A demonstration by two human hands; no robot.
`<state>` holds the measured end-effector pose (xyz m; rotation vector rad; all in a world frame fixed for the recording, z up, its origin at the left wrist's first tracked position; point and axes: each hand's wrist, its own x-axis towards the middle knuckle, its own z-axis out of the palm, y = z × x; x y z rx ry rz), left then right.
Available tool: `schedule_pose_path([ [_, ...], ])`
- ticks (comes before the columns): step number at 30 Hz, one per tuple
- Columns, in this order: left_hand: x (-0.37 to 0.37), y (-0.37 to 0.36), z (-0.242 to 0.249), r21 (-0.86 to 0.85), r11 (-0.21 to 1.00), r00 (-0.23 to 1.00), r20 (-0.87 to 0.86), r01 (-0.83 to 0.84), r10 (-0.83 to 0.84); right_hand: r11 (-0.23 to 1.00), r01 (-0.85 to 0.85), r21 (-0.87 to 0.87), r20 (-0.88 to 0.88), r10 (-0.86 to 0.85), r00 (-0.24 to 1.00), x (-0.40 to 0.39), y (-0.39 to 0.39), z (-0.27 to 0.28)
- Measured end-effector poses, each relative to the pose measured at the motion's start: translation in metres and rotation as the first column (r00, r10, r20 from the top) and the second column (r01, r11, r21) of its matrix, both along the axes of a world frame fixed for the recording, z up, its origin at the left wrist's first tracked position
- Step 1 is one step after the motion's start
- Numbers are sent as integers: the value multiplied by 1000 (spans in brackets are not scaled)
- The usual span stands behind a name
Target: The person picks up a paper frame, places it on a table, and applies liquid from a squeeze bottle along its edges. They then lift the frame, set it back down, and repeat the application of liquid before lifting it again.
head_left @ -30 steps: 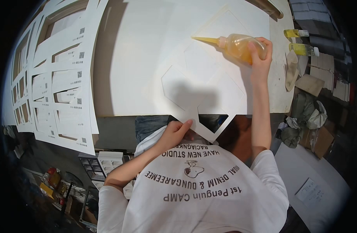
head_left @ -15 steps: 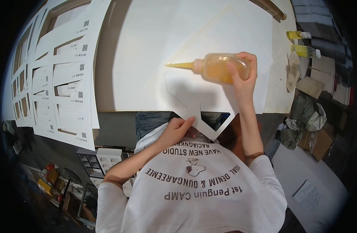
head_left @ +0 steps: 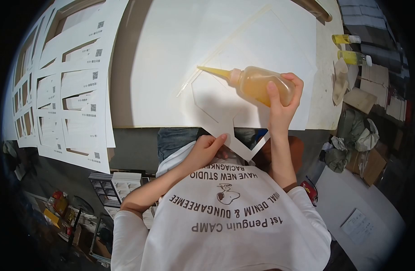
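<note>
My right hand (head_left: 282,97) is closed round a clear squeeze glue bottle (head_left: 261,86) with yellowish liquid in it. The bottle lies tilted, its long yellow nozzle pointing left and its tip at a glossy glue line on the white board (head_left: 153,90). A white cut-out card piece (head_left: 216,106) with angled edges lies partly on the board and sticks out past its front edge. My left hand (head_left: 210,148) pinches that overhanging part, thumb on top; its other fingers are mostly hidden beneath.
Printed white sheets with cut-out windows (head_left: 72,81) stand at the left. Two bottles of yellow liquid (head_left: 354,58) lie at the right beside a cloth-like strip (head_left: 340,81). A brown roll (head_left: 313,9) rests at the back right. Boxes and crumpled bags lie beyond.
My right hand and the glue bottle have moved slightly right and toward me, with the nozzle now angled up-left. A wet glue line now runs further down-left. My left hand has hardly moved.
</note>
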<state>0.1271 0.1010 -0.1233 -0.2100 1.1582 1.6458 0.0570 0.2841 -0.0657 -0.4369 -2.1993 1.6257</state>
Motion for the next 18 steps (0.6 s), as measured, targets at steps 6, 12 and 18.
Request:
schedule_pose_path([
  [6, 7, 0, -8, 7, 1000, 1000, -22, -4, 5, 996, -75, 42, 31, 74, 997, 13, -12, -6],
  [12, 5, -1, -5, 13, 999, 998, -46, 35, -35, 980, -125, -157, 90, 140, 986, 23, -24, -6],
  [18, 4, -2, -3, 22, 997, 992, -103, 70, -67, 998, 38, -45, 36, -36, 999, 16, -15, -2],
])
